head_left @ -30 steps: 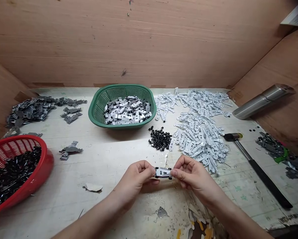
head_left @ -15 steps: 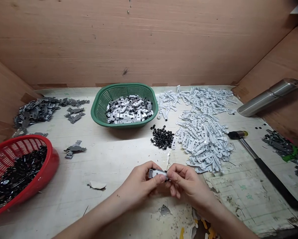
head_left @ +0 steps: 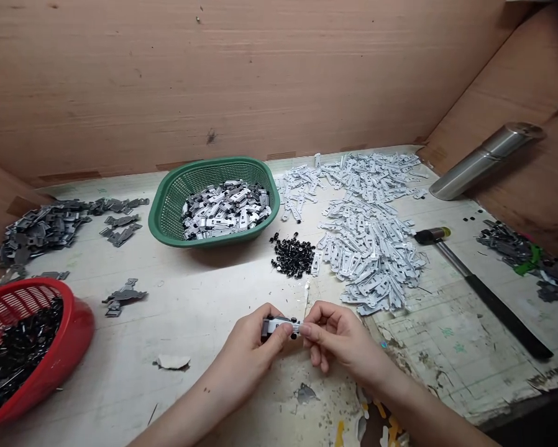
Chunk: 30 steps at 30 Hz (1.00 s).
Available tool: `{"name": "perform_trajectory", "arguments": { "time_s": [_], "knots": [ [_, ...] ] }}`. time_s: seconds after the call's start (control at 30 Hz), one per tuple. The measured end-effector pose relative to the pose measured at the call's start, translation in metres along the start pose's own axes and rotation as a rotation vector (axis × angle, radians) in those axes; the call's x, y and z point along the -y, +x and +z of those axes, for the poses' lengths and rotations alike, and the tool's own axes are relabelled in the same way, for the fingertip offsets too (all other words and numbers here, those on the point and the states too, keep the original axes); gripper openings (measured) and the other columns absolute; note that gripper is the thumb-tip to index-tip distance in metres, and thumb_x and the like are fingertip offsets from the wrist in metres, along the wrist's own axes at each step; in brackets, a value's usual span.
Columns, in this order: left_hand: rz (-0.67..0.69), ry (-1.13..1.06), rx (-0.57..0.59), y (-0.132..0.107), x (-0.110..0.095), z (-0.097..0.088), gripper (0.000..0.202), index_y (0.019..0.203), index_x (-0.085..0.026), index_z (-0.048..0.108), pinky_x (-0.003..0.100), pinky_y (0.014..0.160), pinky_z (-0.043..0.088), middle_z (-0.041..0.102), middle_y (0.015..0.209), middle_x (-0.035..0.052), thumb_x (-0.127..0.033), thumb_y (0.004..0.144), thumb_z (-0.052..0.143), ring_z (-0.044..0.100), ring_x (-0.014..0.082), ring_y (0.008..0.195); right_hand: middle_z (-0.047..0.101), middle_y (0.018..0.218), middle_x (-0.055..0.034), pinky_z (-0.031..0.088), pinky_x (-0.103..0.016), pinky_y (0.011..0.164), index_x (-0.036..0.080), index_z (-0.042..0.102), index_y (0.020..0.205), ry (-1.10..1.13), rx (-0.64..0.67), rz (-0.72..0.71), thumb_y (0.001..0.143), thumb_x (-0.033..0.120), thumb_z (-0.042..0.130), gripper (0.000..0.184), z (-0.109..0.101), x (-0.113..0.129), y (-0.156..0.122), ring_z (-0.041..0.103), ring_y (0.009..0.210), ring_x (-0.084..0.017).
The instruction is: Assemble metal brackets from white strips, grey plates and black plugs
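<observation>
**tinker_07:** What's actually in the hands here?

**benchrat:** A small light-grey metal piece [head_left: 279, 325] with dark bits on it, held just above the table [head_left: 204, 292] near the front edge. The left hand [head_left: 253, 347] pinches one end between thumb and fingers. The right hand [head_left: 337, 338] pinches the other end, so both are closed on it.

**tinker_07:** How far through the lot, you reckon?

**benchrat:** Hard to call. The green basket [head_left: 164, 208] further back holds a fair layer of similar grey-and-black pieces, so I'd guess those are finished. But the heap of bare light-grey plates [head_left: 372, 248] off to the right is big. There's also a little mound of black parts [head_left: 294, 256] just beside it, and a red basket [head_left: 76, 323] of black bits on the left. Plenty left, I'd say.
</observation>
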<state>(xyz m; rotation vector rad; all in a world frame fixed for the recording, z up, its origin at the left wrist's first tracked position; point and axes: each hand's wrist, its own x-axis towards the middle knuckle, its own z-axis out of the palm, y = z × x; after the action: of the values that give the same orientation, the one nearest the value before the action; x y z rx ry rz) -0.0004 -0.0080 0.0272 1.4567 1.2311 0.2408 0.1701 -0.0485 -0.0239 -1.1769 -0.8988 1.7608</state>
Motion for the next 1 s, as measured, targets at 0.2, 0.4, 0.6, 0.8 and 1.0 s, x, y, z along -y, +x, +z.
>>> {"name": "perform_trajectory", "arguments": {
  "time_s": [0.2, 0.4, 0.6, 0.8, 1.0],
  "knots": [
    [0.002, -0.033, 0.08, 0.0013, -0.0018, 0.0036, 0.022, 0.074, -0.018, 0.052, 0.021, 0.054, 0.028, 0.044, 0.061, -0.0045, -0.037, 0.082, 0.048, 0.036, 0.011, 0.056, 0.053, 0.05, 0.0057, 0.04, -0.016, 0.036, 0.016, 0.055, 0.08, -0.063, -0.014, 0.03, 0.073, 0.049, 0.065, 0.036, 0.0001, 0.004, 0.002, 0.05, 0.039, -0.007],
    [0.018, -0.065, 0.088, 0.002, 0.0013, 0.0072, 0.02, 0.073, -0.017, 0.053, 0.021, 0.057, 0.03, 0.047, 0.063, -0.004, -0.034, 0.082, 0.049, 0.038, 0.0114, 0.06, 0.056, 0.052, 0.0035, 0.043, -0.017, 0.038, 0.015, 0.055, 0.078, -0.074, 0.012, 0.051, 0.076, 0.049, 0.063, 0.035, -0.0007, 0.0056, 0.0011, 0.052, 0.04, -0.007],
    [0.04, -0.094, 0.076, 0.0041, 0.0051, 0.0069, 0.018, 0.07, -0.018, 0.048, 0.022, 0.057, 0.03, 0.045, 0.06, -0.0049, -0.032, 0.082, 0.048, 0.039, 0.0113, 0.059, 0.058, 0.053, 0.0028, 0.044, -0.017, 0.041, 0.014, 0.055, 0.08, -0.072, 0.037, 0.051, 0.077, 0.045, 0.063, 0.033, 0.0007, 0.0094, -0.003, 0.054, 0.041, -0.007],
    [0.061, -0.131, 0.072, 0.0029, 0.0053, 0.0051, 0.018, 0.068, -0.018, 0.047, 0.022, 0.058, 0.03, 0.044, 0.059, -0.0057, -0.03, 0.081, 0.049, 0.038, 0.0102, 0.058, 0.059, 0.054, 0.0031, 0.046, -0.017, 0.04, 0.014, 0.054, 0.083, 0.015, 0.127, 0.129, 0.074, 0.043, 0.068, 0.033, -0.0013, 0.009, -0.0036, 0.055, 0.042, -0.008],
    [0.061, -0.187, 0.165, 0.0042, 0.0064, 0.0024, 0.018, 0.072, -0.017, 0.047, 0.022, 0.056, 0.031, 0.045, 0.059, -0.0056, -0.033, 0.083, 0.048, 0.038, 0.0096, 0.056, 0.064, 0.06, -0.0003, 0.045, -0.014, 0.037, 0.013, 0.052, 0.078, 0.178, 0.194, 0.171, 0.07, 0.034, 0.073, 0.031, -0.0039, 0.0028, -0.0032, 0.056, 0.042, -0.006]
  ]
}}
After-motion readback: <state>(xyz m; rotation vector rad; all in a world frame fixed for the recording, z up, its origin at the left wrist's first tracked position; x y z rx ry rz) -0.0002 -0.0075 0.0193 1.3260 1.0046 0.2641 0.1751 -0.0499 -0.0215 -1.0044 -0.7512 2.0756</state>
